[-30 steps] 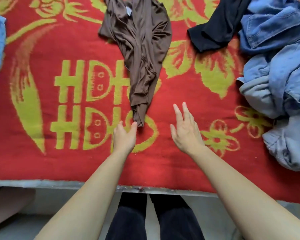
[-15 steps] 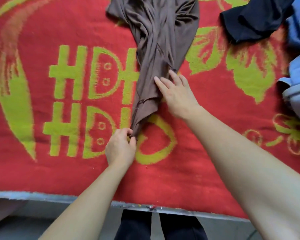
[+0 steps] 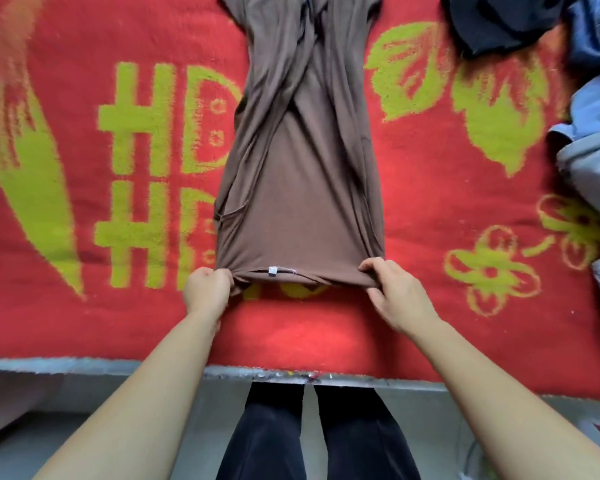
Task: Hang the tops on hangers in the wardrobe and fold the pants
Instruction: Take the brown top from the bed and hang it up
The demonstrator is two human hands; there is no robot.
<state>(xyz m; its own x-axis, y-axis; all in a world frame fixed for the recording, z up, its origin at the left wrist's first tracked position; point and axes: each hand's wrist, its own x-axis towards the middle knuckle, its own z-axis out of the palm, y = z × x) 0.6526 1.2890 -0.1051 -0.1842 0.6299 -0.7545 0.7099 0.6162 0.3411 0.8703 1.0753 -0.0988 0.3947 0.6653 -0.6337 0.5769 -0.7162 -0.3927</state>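
Upward, the brown garment [image 3: 302, 202] is cut off.

Garment [image 3: 302, 188] on blanket [image 3: 430, 323]; jeans [image 3: 589, 161], perhaps, at right.

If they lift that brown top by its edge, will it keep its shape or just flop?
Probably flop: the brown top drapes in soft folds. It looks thin and light, stretched between the left hand and right hand.
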